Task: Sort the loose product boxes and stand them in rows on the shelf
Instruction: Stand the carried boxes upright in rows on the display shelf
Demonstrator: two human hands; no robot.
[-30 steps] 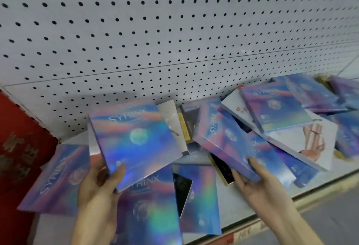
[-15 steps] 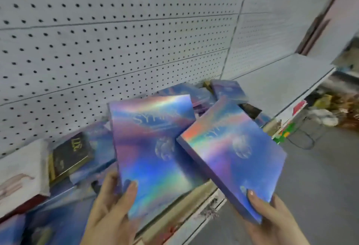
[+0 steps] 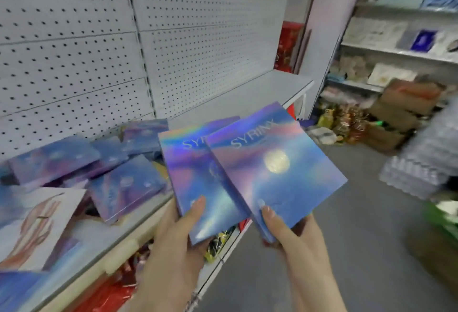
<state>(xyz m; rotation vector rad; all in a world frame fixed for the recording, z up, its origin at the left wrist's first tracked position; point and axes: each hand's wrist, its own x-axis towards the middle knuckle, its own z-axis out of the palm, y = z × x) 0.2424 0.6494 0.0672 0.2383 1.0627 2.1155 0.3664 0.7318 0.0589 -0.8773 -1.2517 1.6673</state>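
Left hand: the left hand [image 3: 178, 237] is gripping a holographic box [image 3: 195, 180] at its lower edge, thumb on the cover.
Right hand: the right hand [image 3: 290, 235] is gripping a matching box [image 3: 280, 178], overlapping the first, just off the shelf's front edge.
Shelf: the shelf [image 3: 235, 98] is lying bare toward its right end.
Progress: no row is standing in view. The loose boxes [image 3: 124, 188] are lying jumbled at the left, so most of the sorting is probably waiting.

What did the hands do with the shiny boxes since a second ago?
The right hand lifted the right box off the pile and brought it beside the left box, overlapping its edge. Both boxes went rightward, toward the bare part of the shelf. The left hand kept its grip all along; nothing was let go. The pile still lies loose.
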